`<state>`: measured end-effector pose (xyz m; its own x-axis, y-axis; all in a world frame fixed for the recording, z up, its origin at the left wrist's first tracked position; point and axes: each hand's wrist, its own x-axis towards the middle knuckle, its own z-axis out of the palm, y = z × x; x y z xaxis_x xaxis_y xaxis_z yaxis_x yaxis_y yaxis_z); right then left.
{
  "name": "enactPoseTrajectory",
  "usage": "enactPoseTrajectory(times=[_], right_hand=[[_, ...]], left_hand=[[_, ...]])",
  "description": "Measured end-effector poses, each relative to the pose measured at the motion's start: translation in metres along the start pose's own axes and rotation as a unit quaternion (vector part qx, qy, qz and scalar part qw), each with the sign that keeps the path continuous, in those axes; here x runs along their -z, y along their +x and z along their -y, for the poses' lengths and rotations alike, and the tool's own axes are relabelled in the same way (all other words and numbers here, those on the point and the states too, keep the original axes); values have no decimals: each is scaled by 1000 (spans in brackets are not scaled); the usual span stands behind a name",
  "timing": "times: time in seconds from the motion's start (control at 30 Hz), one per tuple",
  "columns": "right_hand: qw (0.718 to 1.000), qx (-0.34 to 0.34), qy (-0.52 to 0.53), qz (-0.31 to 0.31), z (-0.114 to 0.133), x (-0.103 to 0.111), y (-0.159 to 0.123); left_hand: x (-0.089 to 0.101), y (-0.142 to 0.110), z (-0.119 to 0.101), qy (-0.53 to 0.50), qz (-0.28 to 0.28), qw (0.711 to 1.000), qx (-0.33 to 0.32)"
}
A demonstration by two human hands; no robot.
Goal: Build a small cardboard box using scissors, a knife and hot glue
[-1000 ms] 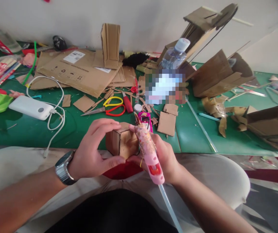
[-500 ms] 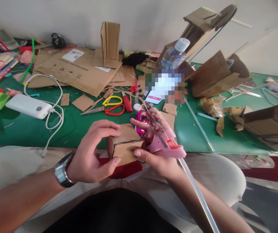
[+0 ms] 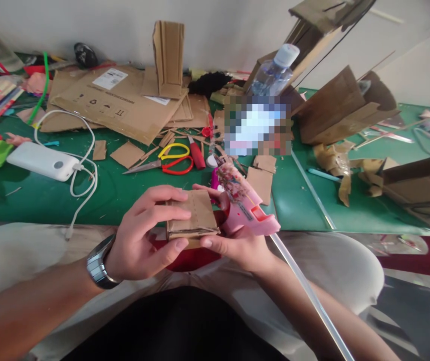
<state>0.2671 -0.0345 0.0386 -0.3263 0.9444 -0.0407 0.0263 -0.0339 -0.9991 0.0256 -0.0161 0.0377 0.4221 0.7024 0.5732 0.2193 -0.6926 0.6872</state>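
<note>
While the left hand [image 3: 145,233] holds the cardboard box [image 3: 202,210] near the edge of the table [image 3: 112,193], the right hand [image 3: 243,246] thumbs it, gripping a glue gun [image 3: 243,200]. Box probably light, stiff, crushable; best held by 2 opposite edges.

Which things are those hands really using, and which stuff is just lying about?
Being used:
- small cardboard box, in the left hand
- pink glue gun, in the right hand
- clear glue stick, in the gun's back

Probably just lying about:
- white power bank
- scissors
- plastic bottle
</note>
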Motion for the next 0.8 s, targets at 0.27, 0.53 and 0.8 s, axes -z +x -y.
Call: enactPoseTrajectory(times=[0.27,0.53,0.8], right_hand=[[994,-23,109,8,5,-2,3],[984,-45,169,32,3,-2,4],[988,-41,147,16,1,-4,4]], left_hand=[[1,2,0,18,-2,1000,-20],[1,0,2,13,14,999,-36],[-1,-2,2,24,23,998,-48]])
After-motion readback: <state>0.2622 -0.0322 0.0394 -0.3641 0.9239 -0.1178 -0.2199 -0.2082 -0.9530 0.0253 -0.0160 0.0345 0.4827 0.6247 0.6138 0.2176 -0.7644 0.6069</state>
